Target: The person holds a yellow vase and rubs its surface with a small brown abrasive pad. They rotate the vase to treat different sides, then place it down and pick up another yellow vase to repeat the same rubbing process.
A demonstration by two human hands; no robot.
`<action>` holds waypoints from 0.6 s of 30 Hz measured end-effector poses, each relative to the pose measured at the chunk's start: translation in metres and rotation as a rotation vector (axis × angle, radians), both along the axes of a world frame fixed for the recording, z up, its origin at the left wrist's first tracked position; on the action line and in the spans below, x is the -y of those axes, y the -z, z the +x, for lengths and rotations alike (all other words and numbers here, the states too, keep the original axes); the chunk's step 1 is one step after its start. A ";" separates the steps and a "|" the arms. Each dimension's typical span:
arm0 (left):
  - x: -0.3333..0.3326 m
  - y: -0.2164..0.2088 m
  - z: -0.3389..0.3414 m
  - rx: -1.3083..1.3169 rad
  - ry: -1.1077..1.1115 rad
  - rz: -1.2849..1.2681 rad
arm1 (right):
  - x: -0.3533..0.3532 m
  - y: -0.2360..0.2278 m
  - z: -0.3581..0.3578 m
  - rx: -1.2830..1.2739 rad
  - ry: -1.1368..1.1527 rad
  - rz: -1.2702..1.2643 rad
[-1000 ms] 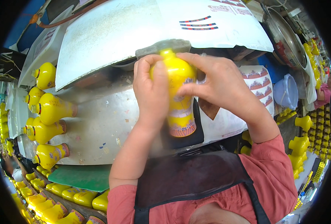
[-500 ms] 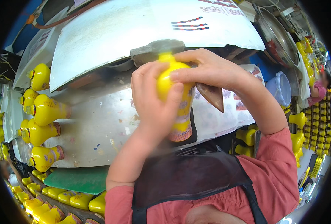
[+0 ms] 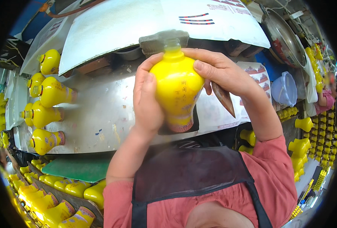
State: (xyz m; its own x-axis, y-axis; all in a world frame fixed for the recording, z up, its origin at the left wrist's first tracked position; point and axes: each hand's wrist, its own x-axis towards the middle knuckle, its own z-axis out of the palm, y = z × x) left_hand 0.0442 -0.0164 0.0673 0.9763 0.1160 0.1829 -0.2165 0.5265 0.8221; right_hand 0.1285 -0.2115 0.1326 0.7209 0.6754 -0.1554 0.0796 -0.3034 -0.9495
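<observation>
A yellow vase-shaped bottle [image 3: 174, 81] with a bare glass neck is between my hands over a black pad [image 3: 195, 121]. Dark printed characters show on its belly, and patterned decals circle its lower part. My left hand [image 3: 147, 97] cups its left side, thumb on the shoulder. Across from it my right hand [image 3: 221, 70] curves round the right shoulder, thumb on the glaze and fingers near the neck. From beneath that hand sticks out a brown pointed, leaf-shaped tool [image 3: 224, 99]; how it is gripped is hidden. Behind the neck lies a grey stone-like block [image 3: 147, 45].
Several yellow bottles [image 3: 56, 93] stand at the metal table's [image 3: 96, 125] left end. A raised white board [image 3: 111, 34] holds three dark strips [image 3: 196, 19]. Decal sheets [image 3: 257, 76] and a pale blue bucket [image 3: 284, 89] are at right. More bottles [image 3: 75, 218] fill racks at lower left.
My hands have shifted from the bottle's front and neck to its two sides. The printed characters, covered before, now show. The brown tool still sticks out by my right hand.
</observation>
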 end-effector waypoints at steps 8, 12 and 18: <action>-0.012 -0.003 -0.014 0.117 0.027 0.036 | 0.001 0.012 -0.028 0.092 0.101 0.128; -0.015 0.000 -0.018 0.151 0.026 0.034 | -0.002 0.011 -0.040 0.153 0.112 0.173; -0.017 0.000 -0.031 0.185 0.045 -0.007 | -0.004 0.020 -0.056 0.240 0.138 0.242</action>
State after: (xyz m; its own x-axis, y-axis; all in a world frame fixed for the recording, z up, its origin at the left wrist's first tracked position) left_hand 0.0135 0.0010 0.0671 0.9304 0.0750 0.3587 -0.3395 0.5449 0.7667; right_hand 0.0728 -0.2073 0.1126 0.8045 0.5654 0.1819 0.2829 -0.0956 -0.9544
